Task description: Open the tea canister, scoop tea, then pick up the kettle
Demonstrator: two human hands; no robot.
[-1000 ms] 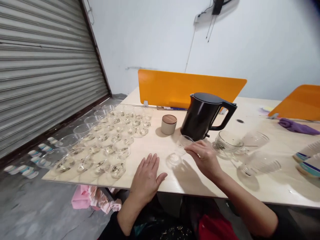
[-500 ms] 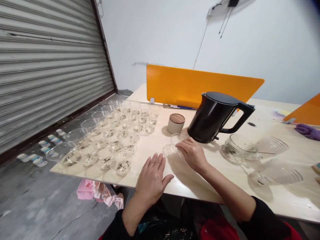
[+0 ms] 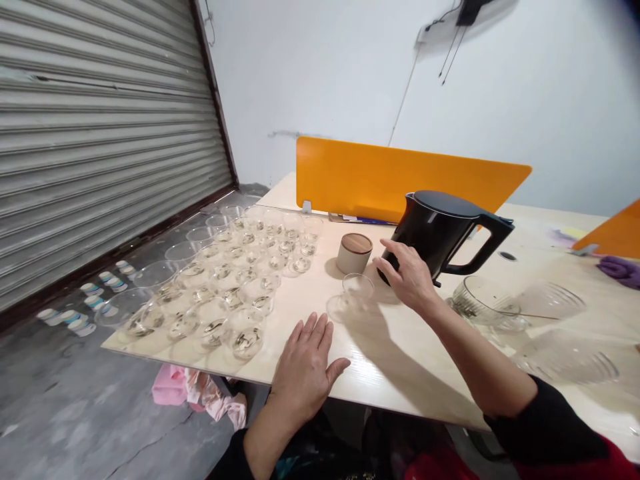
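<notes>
My left hand [image 3: 311,360] lies flat near the table's front edge, fingers spread, holding nothing. Above the table, my right hand [image 3: 406,275] is raised with its fingers apart, in front of the black electric kettle [image 3: 434,223] and partly covering it. Whether it touches the kettle I cannot tell. A small clear glass cup [image 3: 358,287] stands just left of that hand. Behind the cup is a pale canister [image 3: 354,255] with a wooden lid. Many clear cups [image 3: 247,337] with dark leaf-like bits in them crowd the table's left side.
A ribbed glass bowl [image 3: 480,298] with dark leaves sits right of the kettle, and clear ribbed stacked cups [image 3: 570,360] lie on their side nearby. An orange divider [image 3: 400,180] stands behind. A purple cloth [image 3: 621,270] is at far right. Small white containers [image 3: 80,325] stand on the floor.
My right hand has let go of the small clear cup, opened, and moved up and right toward the kettle. The cup stays on the table. My left hand keeps its place.
</notes>
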